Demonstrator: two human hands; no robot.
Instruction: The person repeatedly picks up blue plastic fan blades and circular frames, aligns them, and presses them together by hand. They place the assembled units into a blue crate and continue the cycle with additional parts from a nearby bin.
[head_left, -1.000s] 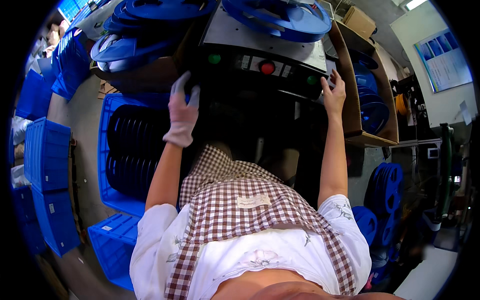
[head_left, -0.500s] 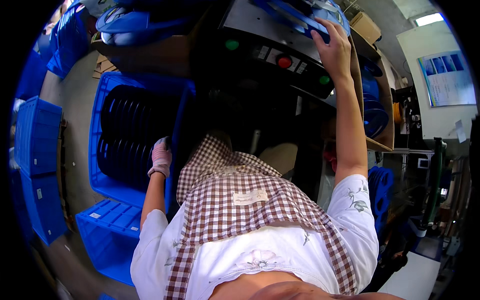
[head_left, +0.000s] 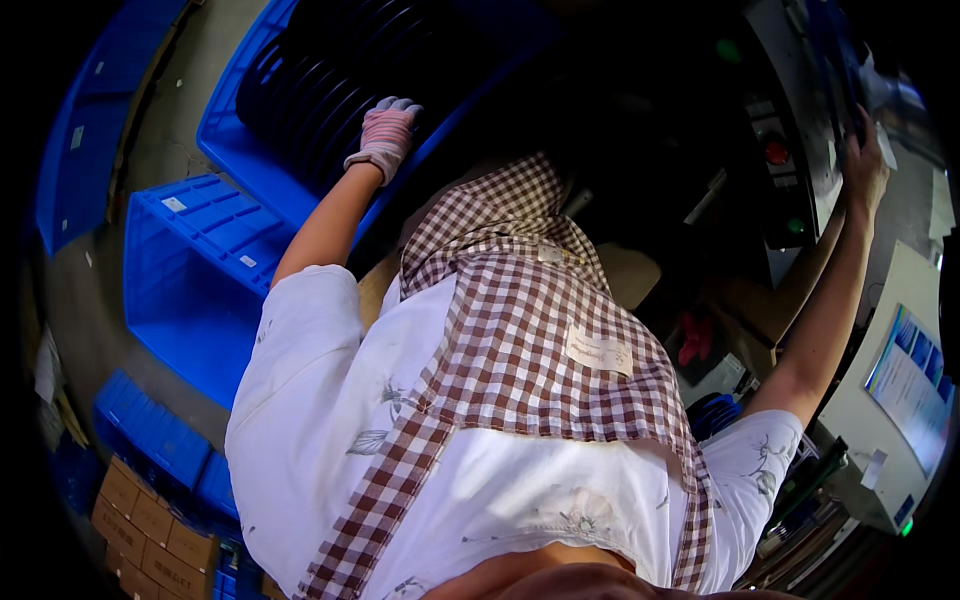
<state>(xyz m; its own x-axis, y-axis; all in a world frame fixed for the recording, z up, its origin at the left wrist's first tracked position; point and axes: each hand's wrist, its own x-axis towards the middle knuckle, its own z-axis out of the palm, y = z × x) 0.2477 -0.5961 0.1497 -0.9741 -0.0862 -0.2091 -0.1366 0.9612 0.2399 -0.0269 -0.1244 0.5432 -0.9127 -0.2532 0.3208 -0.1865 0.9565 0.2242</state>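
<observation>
Inside the lower-left corner of the blue bin, a bare strip gives a hand room, but close-set black reels block the middle, and a second blue crate crowds the lower edge. The left hand takes up room by the bin's right edge; beyond, the checked apron narrows the gap toward the machine, whose upper part is too dark to judge.
</observation>
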